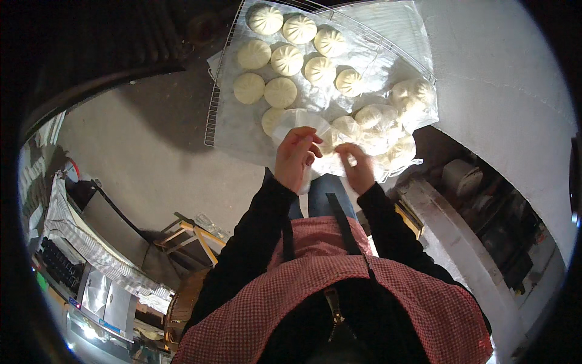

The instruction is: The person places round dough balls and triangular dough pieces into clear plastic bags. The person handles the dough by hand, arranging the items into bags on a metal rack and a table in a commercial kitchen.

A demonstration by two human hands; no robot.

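Pleated white steamed buns (287, 60) lie in loose rows on a sheet-lined wire rack (210, 118) before me. At the rack's near edge my left hand (296, 159) holds a thin translucent plastic bag (302, 119), which spreads above the fingers and partly covers one bun (272, 121). My right hand (357, 166) is a short way to the right, blurred, with thumb and forefinger bent towards each other. Whether it pinches the film is unclear. Just beyond it, bagged buns (377, 117) sit heaped on the rack's right side, and another bag of buns (413, 98) rests at the right corner.
A pale countertop (477, 68) extends to the right, with dark shelving (495, 227) below it. Concrete floor (182, 182) shows at left. A wooden folding stand (195, 236) and a cloth-draped table (100, 241) are at lower left.
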